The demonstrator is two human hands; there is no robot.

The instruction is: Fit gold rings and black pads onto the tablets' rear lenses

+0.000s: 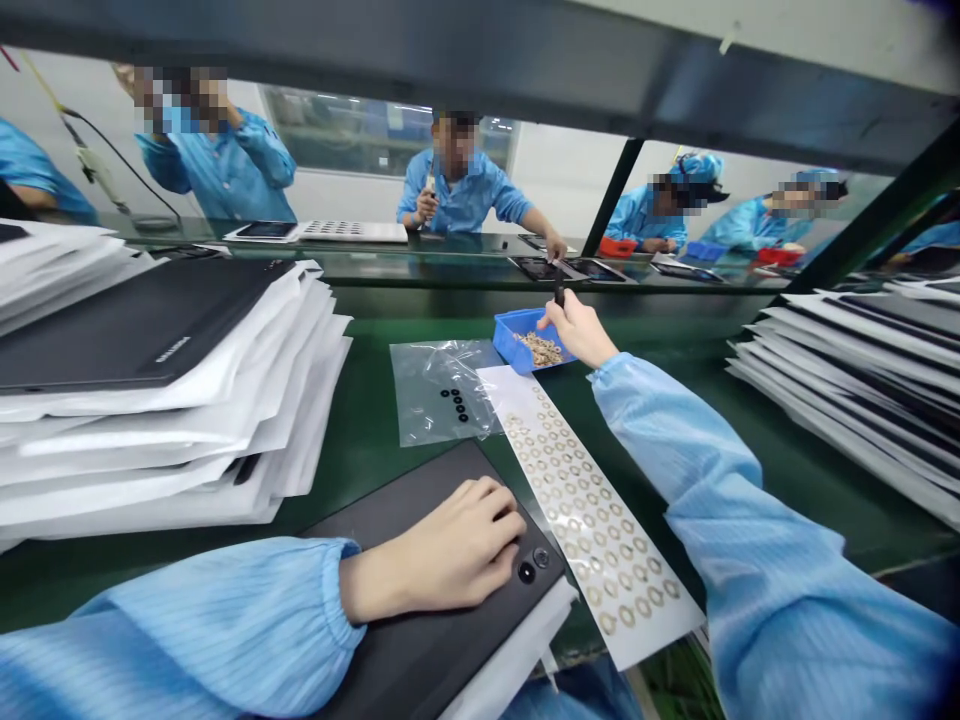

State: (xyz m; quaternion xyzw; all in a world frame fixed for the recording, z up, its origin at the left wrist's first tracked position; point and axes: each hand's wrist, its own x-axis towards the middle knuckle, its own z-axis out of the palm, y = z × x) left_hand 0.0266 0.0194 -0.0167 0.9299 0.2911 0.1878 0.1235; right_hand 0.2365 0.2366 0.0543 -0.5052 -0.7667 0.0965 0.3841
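My left hand (457, 545) rests on the back of a dark grey tablet (420, 660), its fingers curled together beside the two round camera lenses (534, 564). Under the tablet is a white sleeve (525, 650). My right hand (577, 328) reaches forward, closed around a slim black pen-like tool (559, 285) whose lower end is hidden. Just below that hand, a blue bin (514, 350) holds many small tan pieces (541, 349). A white sheet with rows of ring-shaped stickers (592, 520) lies between my arms. Left of it, a clear plastic bag (420, 400) carries several small black rings (456, 405).
Tall stacks of tablets in white sleeves stand at left (172, 440) and right (847, 390). A metal shelf (480, 80) spans overhead, with a dark post (615, 195). Across the bench, several co-workers in blue (461, 190) sit or stand near flat devices and bins.
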